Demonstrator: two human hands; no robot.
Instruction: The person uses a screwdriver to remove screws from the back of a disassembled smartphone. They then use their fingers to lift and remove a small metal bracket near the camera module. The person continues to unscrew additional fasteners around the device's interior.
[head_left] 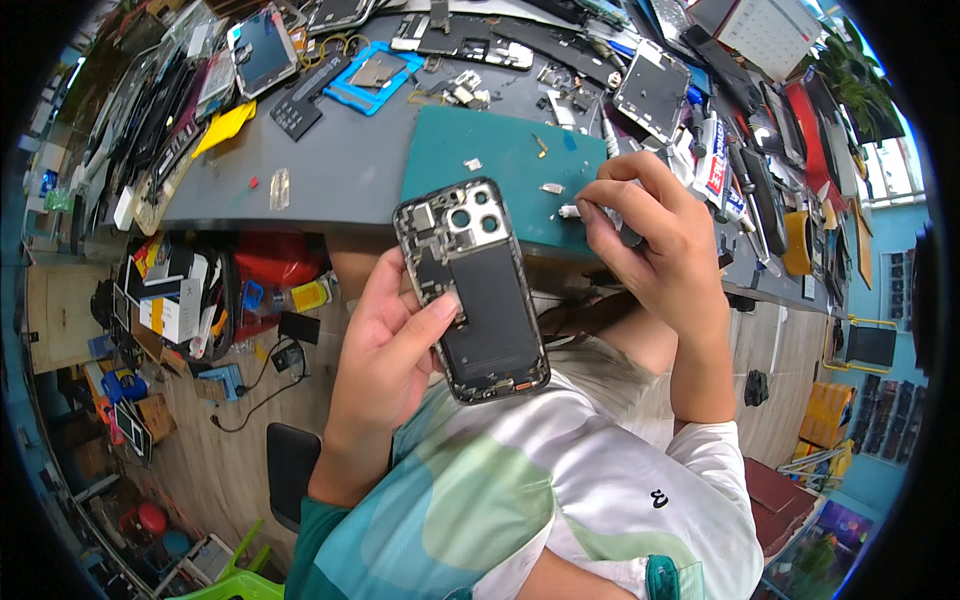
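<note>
My left hand (385, 350) grips an opened smartphone (490, 300) by its side, thumb on the inner edge. The phone is tilted, with its bare inside facing up: black battery, metal frame, round camera openings at the top. Over the right edge of the green work mat (480, 140), my right hand (650, 230) has its thumb and index finger closed together. A small whitish end (570, 211) shows beside those fingertips; what they hold is mostly hidden. Small metal pieces (552, 188) lie on the mat nearby.
Phone parts and boards (465, 40) crowd the back of the grey desk (340, 170). A blue frame (375, 78) and a yellow piece (225, 128) lie at left. Tubes and tools (715, 160) are heaped at right. Boxes and cables (180, 310) stand below the desk's left side.
</note>
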